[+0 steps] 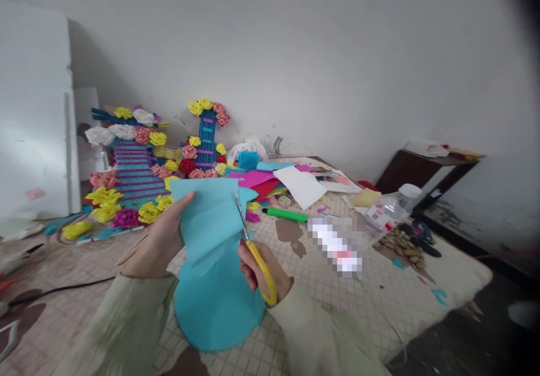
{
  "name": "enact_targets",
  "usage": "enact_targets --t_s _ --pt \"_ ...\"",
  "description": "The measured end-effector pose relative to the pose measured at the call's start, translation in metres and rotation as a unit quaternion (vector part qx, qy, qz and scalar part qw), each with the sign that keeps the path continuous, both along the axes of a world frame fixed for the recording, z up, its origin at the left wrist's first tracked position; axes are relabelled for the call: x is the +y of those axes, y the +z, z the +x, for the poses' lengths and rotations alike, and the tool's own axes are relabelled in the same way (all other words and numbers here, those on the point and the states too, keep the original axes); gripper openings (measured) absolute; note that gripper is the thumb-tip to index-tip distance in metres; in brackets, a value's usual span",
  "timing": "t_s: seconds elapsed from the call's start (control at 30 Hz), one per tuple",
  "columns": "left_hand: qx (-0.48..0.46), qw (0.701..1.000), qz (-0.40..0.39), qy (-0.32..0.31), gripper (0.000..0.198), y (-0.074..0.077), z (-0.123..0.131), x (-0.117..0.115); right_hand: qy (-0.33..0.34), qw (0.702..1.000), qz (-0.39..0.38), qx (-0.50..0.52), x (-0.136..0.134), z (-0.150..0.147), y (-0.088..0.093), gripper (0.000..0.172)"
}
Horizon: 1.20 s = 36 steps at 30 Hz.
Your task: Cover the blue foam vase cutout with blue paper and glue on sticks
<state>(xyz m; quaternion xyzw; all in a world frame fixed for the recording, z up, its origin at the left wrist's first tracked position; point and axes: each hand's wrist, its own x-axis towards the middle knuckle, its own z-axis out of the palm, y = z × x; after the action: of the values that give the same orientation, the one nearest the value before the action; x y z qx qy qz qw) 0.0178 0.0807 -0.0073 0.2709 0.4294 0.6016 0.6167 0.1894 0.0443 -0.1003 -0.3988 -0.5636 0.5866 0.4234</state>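
My left hand [162, 235] holds a light blue paper sheet [208, 213] by its left side, thumb on the front. In my right hand [264, 272] are scissors with yellow handles [264, 269], their blades pointing up at the sheet's right edge. Below the sheet, a rounded blue paper piece [219, 314] lies on the tiled-pattern table. The fingers of my left hand behind the sheet are hidden.
Two flower-trimmed blue frames [139, 168] [206, 145] stand at the back left. Coloured papers [261, 182], a green marker [287, 215], a plastic bottle [390, 213] and peanuts [403, 246] lie beyond and to the right. A black cable [63, 289] runs at left.
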Motion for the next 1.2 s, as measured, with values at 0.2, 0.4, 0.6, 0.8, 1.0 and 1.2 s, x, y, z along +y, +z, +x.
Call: enact_targets --t_s 0.2,0.4,0.6,0.8,1.0,1.2 --pt "-0.014 1.000 -0.003 0.028 0.032 0.0018 0.0026 -0.0004 -0.007 1.000 -0.010 -0.014 -0.0013 -0.0007 0.0011 0.056" --pt "-0.021 0.999 0.000 0.024 0.028 0.0005 -0.0004 0.0003 -0.005 1.000 -0.010 -0.016 -0.0010 -0.0005 0.0014 0.056" --pt "-0.025 1.000 0.000 0.017 0.023 0.0006 -0.0023 -0.0005 -0.008 0.999 -0.015 -0.029 -0.0008 -0.0014 0.0037 0.057" --pt "-0.037 0.999 0.009 0.007 0.022 0.0009 -0.0035 0.0023 0.007 0.999 0.008 -0.036 -0.0001 -0.0006 0.0031 0.056" --pt "-0.041 0.999 0.011 0.017 0.022 0.0008 -0.0032 0.0007 0.010 0.999 0.006 -0.044 -0.0014 0.0004 0.0053 0.056" --pt "-0.046 0.999 0.003 -0.005 0.027 0.0003 -0.0041 0.0005 0.005 0.999 -0.002 -0.042 -0.0020 0.0000 0.0060 0.055"
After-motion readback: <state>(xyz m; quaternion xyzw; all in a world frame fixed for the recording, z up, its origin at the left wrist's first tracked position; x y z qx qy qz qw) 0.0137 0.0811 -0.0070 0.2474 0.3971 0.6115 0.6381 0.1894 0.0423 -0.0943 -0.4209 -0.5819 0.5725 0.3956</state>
